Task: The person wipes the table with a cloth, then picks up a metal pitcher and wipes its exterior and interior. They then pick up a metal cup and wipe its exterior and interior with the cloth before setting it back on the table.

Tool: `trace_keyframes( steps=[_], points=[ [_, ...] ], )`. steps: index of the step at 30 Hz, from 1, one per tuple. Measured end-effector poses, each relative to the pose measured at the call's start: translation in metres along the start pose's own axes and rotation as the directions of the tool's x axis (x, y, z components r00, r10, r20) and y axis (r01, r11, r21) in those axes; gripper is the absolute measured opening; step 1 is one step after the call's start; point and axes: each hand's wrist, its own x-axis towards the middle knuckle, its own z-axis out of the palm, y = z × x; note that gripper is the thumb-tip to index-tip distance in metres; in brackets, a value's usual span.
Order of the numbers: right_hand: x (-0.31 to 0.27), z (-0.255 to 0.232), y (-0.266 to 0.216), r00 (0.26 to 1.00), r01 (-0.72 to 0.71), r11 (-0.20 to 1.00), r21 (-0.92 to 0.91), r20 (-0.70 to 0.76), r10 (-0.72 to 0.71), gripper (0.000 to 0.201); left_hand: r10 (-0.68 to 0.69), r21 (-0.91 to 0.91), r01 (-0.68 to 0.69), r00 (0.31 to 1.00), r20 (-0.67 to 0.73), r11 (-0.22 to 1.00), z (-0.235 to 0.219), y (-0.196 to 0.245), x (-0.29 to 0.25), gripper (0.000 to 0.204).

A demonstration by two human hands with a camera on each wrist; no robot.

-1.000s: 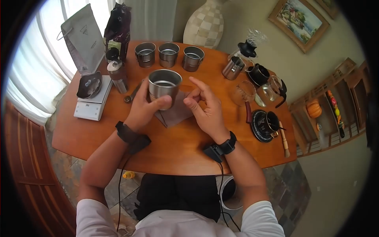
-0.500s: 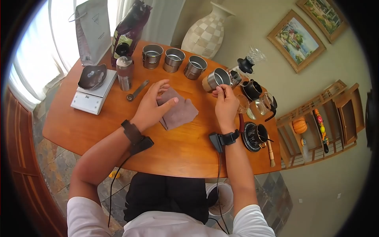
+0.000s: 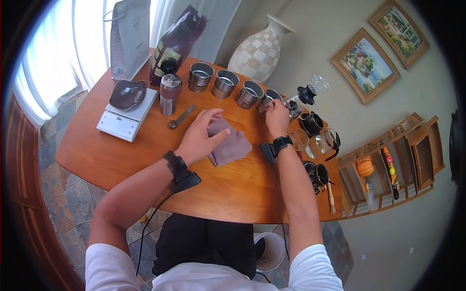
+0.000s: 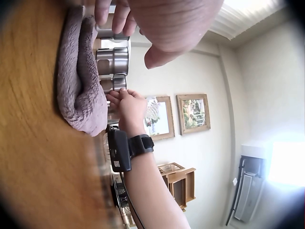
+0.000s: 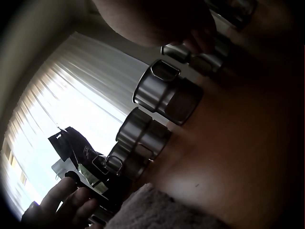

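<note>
Four metal cups stand in a row at the table's back; the rightmost cup (image 3: 270, 100) has the right hand (image 3: 278, 119) at its near side, fingertips pinching it by the rim or handle. In the right wrist view this hand (image 5: 162, 24) partly covers that cup (image 5: 208, 62). The left hand (image 3: 203, 138) hovers with relaxed fingers at the left edge of a folded mauve cloth (image 3: 230, 145), holding nothing. From the left wrist view, the cloth (image 4: 81, 81) lies beside the left hand (image 4: 167, 24).
A white scale (image 3: 121, 121) bearing a dark dish (image 3: 127, 94), a grinder (image 3: 169, 97) and a measuring spoon (image 3: 182, 116) are on the left. Two bags stand behind. Glassware, a black cup (image 3: 319, 173) and a brush (image 3: 331, 199) occupy the right side.
The cup from the left hand passed to the right hand and moved to the right end of the row. The left hand let go and lowered beside the cloth. The head view shifted.
</note>
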Motion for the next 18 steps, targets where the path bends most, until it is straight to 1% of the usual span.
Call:
trace_keyframes(
  steps=[3, 4, 6, 7, 9, 10, 12, 13, 15, 16, 17, 18],
  points=[
    [0.006, 0.002, 0.001, 1.0, 0.028, 0.999, -0.047, -0.001, -0.028, 0.017, -0.002, -0.003, 0.002, 1.0, -0.003, 1.0, 0.0, 0.001, 0.0, 0.057],
    [0.005, -0.001, -0.002, 1.0, 0.012, 0.996, -0.085, -0.011, -0.013, 0.019, 0.005, -0.002, -0.005, 1.0, -0.005, 1.0, 0.0, 0.001, -0.001, 0.057],
    [0.002, -0.012, -0.018, 0.999, -0.01, 0.989, -0.144, -0.046, 0.003, 0.024, 0.009, -0.003, -0.009, 1.0, -0.01, 1.0, 0.001, 0.0, -0.001, 0.056],
    [0.002, -0.015, -0.024, 0.999, -0.008, 0.989, -0.146, -0.042, 0.002, 0.024, 0.009, -0.002, -0.009, 1.0, -0.006, 1.0, 0.001, -0.001, -0.001, 0.056],
    [0.002, -0.018, -0.037, 0.998, 0.048, 0.999, -0.004, -0.039, -0.048, 0.027, 0.008, 0.002, -0.008, 1.0, 0.002, 1.0, 0.001, -0.001, -0.001, 0.056],
    [0.001, -0.019, -0.044, 0.998, 0.044, 0.999, -0.002, -0.039, -0.044, 0.027, 0.014, 0.01, -0.014, 1.0, 0.002, 1.0, 0.001, -0.001, -0.001, 0.056],
    [0.0, -0.02, -0.059, 0.987, 0.079, 0.981, 0.18, 0.126, -0.102, 0.03, 0.023, 0.021, -0.023, 1.0, 0.001, 0.999, 0.0, 0.0, 0.0, 0.056],
    [0.001, -0.015, -0.059, 0.987, 0.08, 0.98, 0.182, 0.124, -0.103, 0.03, 0.016, 0.024, -0.016, 1.0, 0.001, 1.0, 0.0, 0.001, 0.0, 0.056],
    [0.003, 0.005, -0.047, 0.964, 0.087, 0.977, 0.197, 0.232, -0.133, 0.031, 0.011, 0.028, -0.011, 1.0, -0.001, 1.0, -0.001, 0.001, 0.001, 0.057],
    [0.001, 0.01, -0.046, 0.963, 0.125, 0.97, 0.206, 0.21, -0.169, 0.028, 0.0, 0.024, 0.0, 1.0, 0.001, 1.0, -0.001, 0.001, 0.001, 0.056],
    [0.001, 0.011, -0.043, 0.963, 0.127, 0.97, 0.209, 0.209, -0.171, 0.028, -0.012, 0.021, 0.012, 1.0, 0.004, 1.0, -0.002, 0.001, 0.001, 0.056],
    [0.0, 0.012, -0.039, 0.965, 0.101, 0.98, 0.173, 0.224, -0.139, 0.026, -0.013, 0.023, 0.013, 1.0, 0.001, 1.0, -0.003, 0.0, 0.002, 0.056]
  ],
)
